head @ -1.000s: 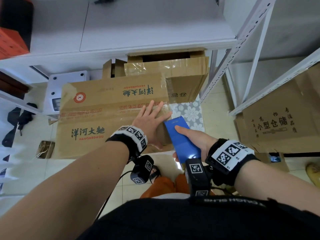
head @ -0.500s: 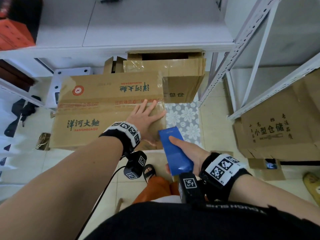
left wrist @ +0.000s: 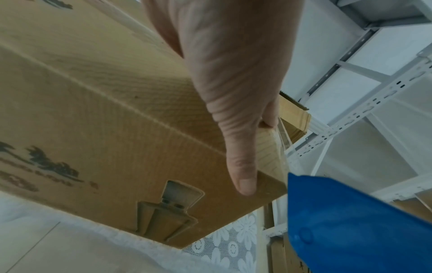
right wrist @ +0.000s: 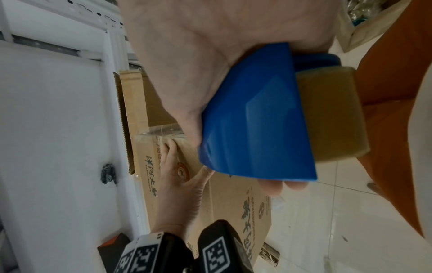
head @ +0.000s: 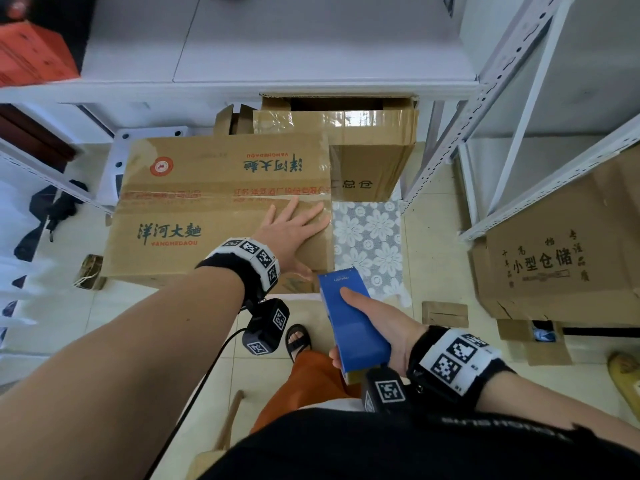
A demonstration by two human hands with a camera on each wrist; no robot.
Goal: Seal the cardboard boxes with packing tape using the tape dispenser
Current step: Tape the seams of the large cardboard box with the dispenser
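A long cardboard box [head: 194, 209] with green characters lies on the floor, its top flaps closed and clear tape along the seam. My left hand [head: 294, 233] lies flat on the box's right end, fingers straight, thumb [left wrist: 240, 166] down over the near corner. My right hand [head: 377, 327] grips the blue tape dispenser [head: 349, 320] just off the box's near right corner, apart from the cardboard. The brown tape roll [right wrist: 332, 114] sits in the dispenser [right wrist: 254, 118]. The dispenser's blue body [left wrist: 350, 227] shows beside the box corner [left wrist: 271, 182].
A second taped box [head: 367, 147] stands behind, under a white shelf [head: 277, 57]. White metal racking [head: 502, 98] rises at right, with another cardboard box [head: 554, 258] under it. A lace floral mat [head: 367, 244] covers the floor beside the box. My sandalled foot [head: 298, 339] is below.
My right hand has drawn the dispenser back toward me, away from the box's right end. The left hand stays flat on the box top.
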